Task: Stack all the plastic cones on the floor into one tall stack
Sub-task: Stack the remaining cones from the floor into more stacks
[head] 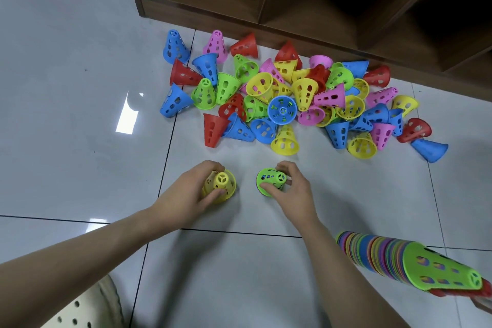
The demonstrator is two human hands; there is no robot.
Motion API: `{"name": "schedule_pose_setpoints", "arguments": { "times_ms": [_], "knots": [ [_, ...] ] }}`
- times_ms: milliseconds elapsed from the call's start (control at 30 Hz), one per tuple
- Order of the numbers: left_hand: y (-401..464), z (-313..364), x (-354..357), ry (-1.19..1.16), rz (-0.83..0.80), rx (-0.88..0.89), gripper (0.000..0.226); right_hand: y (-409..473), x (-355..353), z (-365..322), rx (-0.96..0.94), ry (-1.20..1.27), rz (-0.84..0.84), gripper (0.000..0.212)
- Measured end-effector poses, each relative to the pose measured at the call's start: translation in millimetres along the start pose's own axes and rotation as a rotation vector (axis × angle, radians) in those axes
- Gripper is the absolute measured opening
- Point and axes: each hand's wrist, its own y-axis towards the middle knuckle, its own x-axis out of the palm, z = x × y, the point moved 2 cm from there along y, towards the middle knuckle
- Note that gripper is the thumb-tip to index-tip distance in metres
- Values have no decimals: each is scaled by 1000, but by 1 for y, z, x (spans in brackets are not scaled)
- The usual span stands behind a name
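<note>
A heap of several perforated plastic cones point(282, 98) in red, blue, green, yellow and pink lies on the tiled floor ahead of me. My left hand point(195, 192) grips a yellow cone point(222, 184) standing upright on the floor, fingers curled round its sides. My right hand point(292, 189) grips a green cone point(270, 180), which is tilted with its narrow top toward me. The two cones are apart, side by side. A long stack of nested cones point(410, 261), topped by a green one, lies on its side at lower right.
A dark wooden shelf unit point(306, 0) with open compartments stands along the far side, right behind the heap. A cream perforated shoe point(87, 309) shows at the bottom left. The glossy grey floor tiles point(66, 114) stretch to the left.
</note>
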Motion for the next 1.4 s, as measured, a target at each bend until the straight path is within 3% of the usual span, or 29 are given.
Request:
{"name": "schedule_pose_setpoints", "arguments": {
  "times_ms": [100, 233, 300, 400, 467, 633, 833, 933, 1000, 1133, 1267, 1400],
  "knots": [
    [6, -4, -2, 46, -35, 14, 34, 14, -11, -3, -46, -52, 13, 61],
    [15, -3, -8, 90, -151, 85, 48, 49, -35, -15, -74, -100, 273, 44],
    [27, -1, -16, 18, -118, 73, 51, 67, -40, -22, -48, -92, 322, 46],
    [58, -10, -35, -34, 148, -58, 40, 93, -36, -35, 6, -74, 235, 52],
    [80, -21, -44, 29, 243, -183, 42, 106, -28, -40, 63, -139, 140, 49],
    [117, -45, -41, 198, 122, -341, 78, 108, -18, -41, 196, -297, 16, 35],
    [136, -33, -9, 209, 161, -362, 64, 81, -43, -27, 412, -309, -34, 56],
    [130, -26, -6, 86, 183, -362, 79, 65, -55, -12, 521, -282, -21, 68],
    [120, -25, -10, -6, 175, -372, 82, 56, -58, -1, 557, -332, -34, 61],
    [97, -17, -23, -52, 167, -359, 59, 38, -61, 13, 528, -295, 14, 34],
    [81, -6, -28, -55, 112, -369, 45, 20, -71, -3, 389, -97, 195, 29],
    [69, 9, -36, -101, 35, -268, 35, 5, -76, -27, 204, 133, 303, 34]
  ]
}}
